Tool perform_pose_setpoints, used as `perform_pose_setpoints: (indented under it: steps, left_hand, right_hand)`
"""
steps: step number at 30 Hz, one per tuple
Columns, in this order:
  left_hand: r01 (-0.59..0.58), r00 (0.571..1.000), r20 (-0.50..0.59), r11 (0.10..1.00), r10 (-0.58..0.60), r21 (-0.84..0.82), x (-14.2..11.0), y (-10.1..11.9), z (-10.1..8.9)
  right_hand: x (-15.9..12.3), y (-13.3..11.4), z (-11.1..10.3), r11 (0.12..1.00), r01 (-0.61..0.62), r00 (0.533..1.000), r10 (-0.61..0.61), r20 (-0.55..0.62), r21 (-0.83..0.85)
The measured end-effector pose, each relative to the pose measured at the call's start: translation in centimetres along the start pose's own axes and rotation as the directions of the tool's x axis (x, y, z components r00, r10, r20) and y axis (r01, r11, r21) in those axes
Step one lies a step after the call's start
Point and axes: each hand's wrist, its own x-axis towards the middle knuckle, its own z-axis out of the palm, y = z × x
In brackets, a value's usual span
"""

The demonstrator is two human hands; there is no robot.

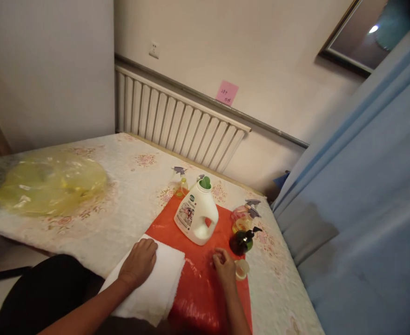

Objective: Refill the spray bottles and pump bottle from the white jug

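Note:
My left hand (140, 263) lies on a folded white cloth (163, 284) at the near edge of a red sheet (198, 279), its fingers resting flat. Over the sheet, my right hand (225, 269) has its fingers curled together; whatever they may hold is hidden. Beyond both hands stands a white jug (196, 218) with a handle, a printed label and a green piece (205, 183) at its mouth. Just right of my right hand is a small pale round container (241, 269). A dark green pump bottle (241, 242) stands behind that container.
Spray bottles (241, 218) stand at the sheet's right edge, and a small yellowish one (183, 187) behind the jug. A yellow plastic bag (51, 184) lies left on the flowered tablecloth (131, 186). Behind are a radiator (180, 121) and, right, a blue curtain (358, 186).

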Motion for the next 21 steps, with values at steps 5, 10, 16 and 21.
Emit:
perform_pose_setpoints:
  steps: [5, 10, 16, 21]
  left_hand:
    - [-0.004, 1.0, 0.009, 1.0, 0.004, -0.006, 0.1, -0.2, 0.1]
    - [-0.014, 1.0, 0.002, 1.0, 0.014, -0.01, 0.1, -0.2, 0.1]
    - [0.005, 0.999, 0.034, 1.0, -0.005, -0.009, 0.0, 0.0, -0.1]
    - [0.016, 0.999, 0.035, 1.0, -0.016, 0.008, 0.0, 0.2, -0.4]
  right_hand:
    - [-1.2, -0.8, 0.8, 0.997, -0.034, 0.999, 0.031, 0.038, 0.067]
    - [-2.9, -0.8, 1.1, 0.994, -0.064, 0.997, 0.06, 0.045, 0.093]
    - [-5.8, -1.0, 5.7, 0.997, -0.027, 0.987, 0.014, 0.158, 0.078]
    - [-6.7, -2.1, 11.3, 0.991, 0.134, 0.963, -0.126, 0.239, -0.016]
